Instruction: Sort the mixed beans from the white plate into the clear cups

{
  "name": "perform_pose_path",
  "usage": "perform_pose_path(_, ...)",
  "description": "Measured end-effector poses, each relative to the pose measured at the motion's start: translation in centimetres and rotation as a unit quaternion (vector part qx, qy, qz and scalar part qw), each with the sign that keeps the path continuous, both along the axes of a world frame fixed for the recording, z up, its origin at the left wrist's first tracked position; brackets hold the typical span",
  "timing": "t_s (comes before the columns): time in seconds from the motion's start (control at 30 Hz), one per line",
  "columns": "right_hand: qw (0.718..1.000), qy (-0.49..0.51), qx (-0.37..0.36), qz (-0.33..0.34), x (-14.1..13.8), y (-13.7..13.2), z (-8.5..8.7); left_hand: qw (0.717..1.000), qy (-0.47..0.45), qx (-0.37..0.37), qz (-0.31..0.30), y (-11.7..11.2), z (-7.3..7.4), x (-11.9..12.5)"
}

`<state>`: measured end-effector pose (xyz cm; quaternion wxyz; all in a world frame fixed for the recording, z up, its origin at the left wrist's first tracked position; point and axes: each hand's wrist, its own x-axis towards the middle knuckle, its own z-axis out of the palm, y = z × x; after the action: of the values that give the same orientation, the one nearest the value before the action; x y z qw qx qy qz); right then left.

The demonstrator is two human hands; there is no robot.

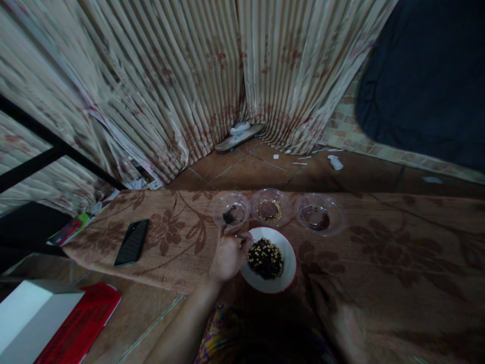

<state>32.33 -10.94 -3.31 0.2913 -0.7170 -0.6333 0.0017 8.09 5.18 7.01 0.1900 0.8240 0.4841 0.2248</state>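
Note:
A white bowl with a red rim (290, 260) stands on the cloth, holding a heap of mixed dark and yellow beans (265, 259). At its left edge, the fingers of my left hand (229, 255) are pinched around a thin shiny utensil (244, 237); its exact kind is hard to see. Behind the bowl are three clear plastic bowls: the left clear bowl (243, 218) holds a few black beans, the middle clear bowl (285, 218) yellow ones, the right clear bowl (336, 222) dark reddish ones. My right hand (339, 316) is near the bench's front edge, dim and blurred, apart from the bowls.
A brown flowered cloth (386, 217) covers the long bench. A dark phone (132, 242) lies on its left part. Striped curtains (197, 76) hang behind, with a slipper (238, 137) and small litter on the tiled floor. A white box (38, 313) is at lower left.

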Motion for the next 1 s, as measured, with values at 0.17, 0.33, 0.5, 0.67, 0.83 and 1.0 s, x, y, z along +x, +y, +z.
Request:
perform_pose_path(0.17, 1.0, 0.011, -0.007, -0.003, -0.13, 0.04, 0.28, 1.0, -0.001, -0.007, -0.01, 0.05, 0.14, 0.06)
perform_pose_path(0.33, 1.0, 0.005, -0.014, -0.006, -0.11, 0.02, 0.26, 1.0, 0.012, -0.02, -0.018, 0.1, -0.1, 0.27)
perform_pose_path(0.5, 1.0, 0.004, -0.012, -0.005, -0.13, 0.02, 0.25, 1.0, 0.01, -0.019, -0.019, 0.01, -0.06, 0.32)
perform_pose_path(0.67, 1.0, 0.002, -0.012, -0.006, -0.18, 0.02, 0.17, 1.0, 0.006, -0.013, -0.015, -0.02, 0.1, 0.39)
perform_pose_path(0.83, 1.0, 0.007, -0.019, -0.004, -0.05, -0.03, 0.1, 1.0, 0.0, -0.021, -0.011, -0.05, 0.07, 0.43)
perform_pose_path(1.0, 1.0, 0.01, -0.016, -0.004, -0.09, 0.04, 0.07, 0.999, 0.001, -0.029, -0.016, -0.09, -0.02, 0.39)
